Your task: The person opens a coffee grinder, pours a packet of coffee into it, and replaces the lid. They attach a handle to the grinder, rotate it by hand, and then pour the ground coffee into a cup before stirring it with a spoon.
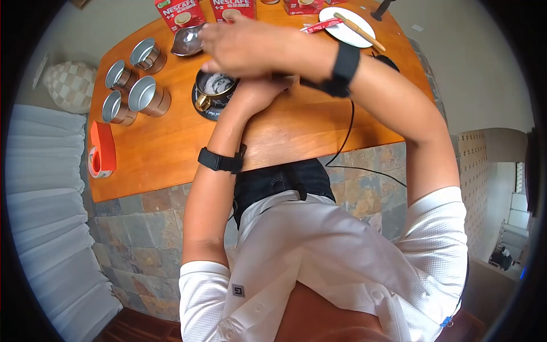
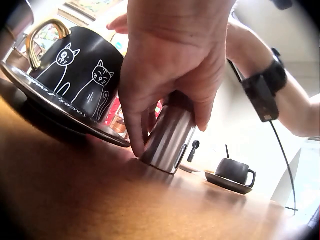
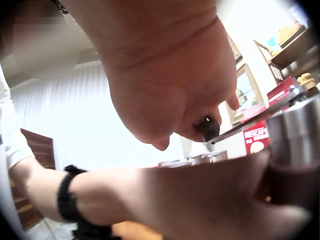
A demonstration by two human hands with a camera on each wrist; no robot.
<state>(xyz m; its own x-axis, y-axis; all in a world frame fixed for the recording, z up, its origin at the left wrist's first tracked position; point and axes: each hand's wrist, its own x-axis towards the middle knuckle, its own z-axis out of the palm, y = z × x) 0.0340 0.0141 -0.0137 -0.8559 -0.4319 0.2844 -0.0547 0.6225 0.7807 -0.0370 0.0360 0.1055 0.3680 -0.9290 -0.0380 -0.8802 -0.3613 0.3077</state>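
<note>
My left hand grips a brushed-metal hand coffee grinder that stands on the table, its thumb and fingers around the body in the left wrist view. Crossed above that arm, my right hand holds the black knob of the crank handle, which reaches across to the grinder's top. From the head view the grinder is hidden beneath my right hand and forearm. Beside the left hand is a black cup with white cat drawings and a gold handle, on a black saucer.
Several metal cups stand at the left, near an orange-red object. A silver bowl and Nescafe boxes are behind. A white plate bears a wooden tool. Another dark cup sits farther right. A cable hangs over the edge.
</note>
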